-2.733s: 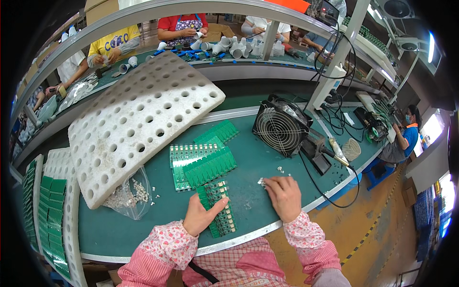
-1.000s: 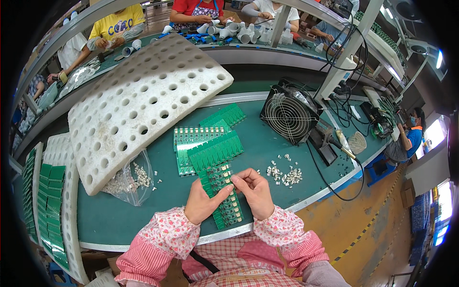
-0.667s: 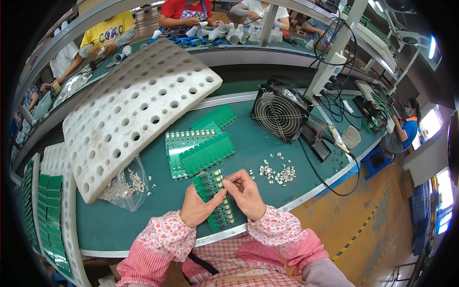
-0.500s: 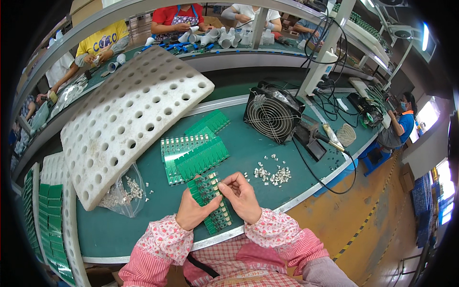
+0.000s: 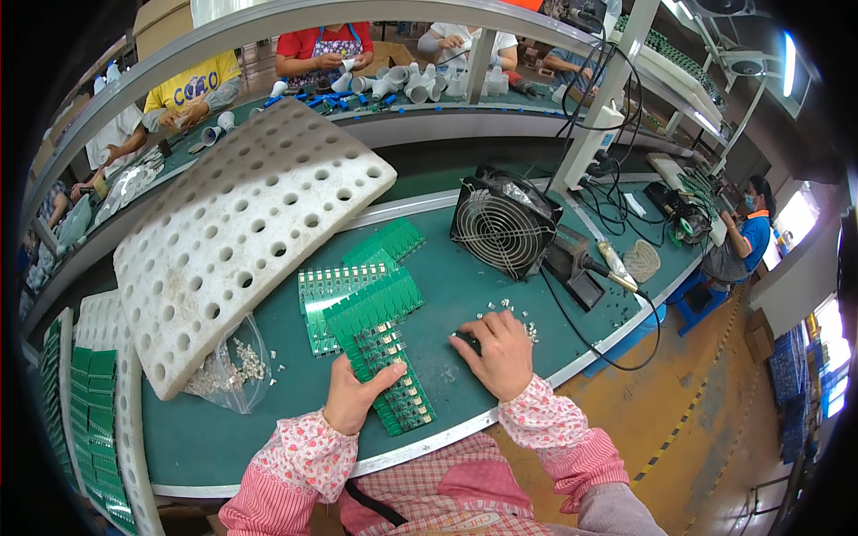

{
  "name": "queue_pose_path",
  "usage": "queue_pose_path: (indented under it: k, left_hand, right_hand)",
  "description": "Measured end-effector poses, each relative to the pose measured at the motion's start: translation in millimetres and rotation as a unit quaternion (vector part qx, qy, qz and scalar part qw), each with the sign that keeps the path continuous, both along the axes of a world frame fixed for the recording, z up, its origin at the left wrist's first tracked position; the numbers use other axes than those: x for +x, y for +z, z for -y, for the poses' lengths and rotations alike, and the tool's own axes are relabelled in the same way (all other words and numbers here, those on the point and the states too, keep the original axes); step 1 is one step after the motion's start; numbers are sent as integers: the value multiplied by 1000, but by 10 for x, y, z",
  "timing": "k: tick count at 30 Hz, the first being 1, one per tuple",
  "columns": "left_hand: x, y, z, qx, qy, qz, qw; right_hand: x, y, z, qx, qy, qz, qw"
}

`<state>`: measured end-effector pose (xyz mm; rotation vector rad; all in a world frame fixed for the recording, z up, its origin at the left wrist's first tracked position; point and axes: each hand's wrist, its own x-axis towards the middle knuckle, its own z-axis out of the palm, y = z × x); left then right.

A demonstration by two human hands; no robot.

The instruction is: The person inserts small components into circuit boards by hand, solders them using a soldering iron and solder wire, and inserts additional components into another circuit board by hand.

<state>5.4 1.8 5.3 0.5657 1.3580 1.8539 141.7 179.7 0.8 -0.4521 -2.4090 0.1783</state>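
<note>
My left hand [image 5: 353, 391] is closed on a green circuit board panel [image 5: 413, 400], with the thumb lying over its row of small white connectors. The panel slants across the near table, its far end over other green panels [image 5: 371, 299]. To the right, my right hand [image 5: 500, 353] is low over a pile of small white connectors [image 5: 531, 330] and hides most of it. Its fingers are curved, with a dark gap between thumb and forefinger; no part shows in them. One panel in the stack [image 5: 340, 279] carries a row of white connectors too.
A white foam slab with holes [image 5: 268, 192] leans at left, over a clear bag of connectors [image 5: 234, 375]. More green boards [image 5: 92, 402] stand in foam at far left. A black fan [image 5: 502, 228], a soldering iron [image 5: 610, 272] and cables are at right. Co-workers sit beyond the rail.
My right hand has left the panel and moved right to the connector pile, covering it. My left hand still holds the panel, its thumb slightly shifted.
</note>
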Motion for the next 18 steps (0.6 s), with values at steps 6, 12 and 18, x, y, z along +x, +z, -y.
queue_pose_path:
  k: [6,12,18]
  left_hand:
    - [-5,-51,19,16,-7,22,1000]
    - [-14,-60,23,9,-24,0,1000]
    - [-6,-51,11,5,-29,-37,999]
  right_hand:
    - [-172,40,7,-14,27,43,999]
    - [-159,22,156,5,110,67,992]
    - [-148,5,79,-38,106,45,993]
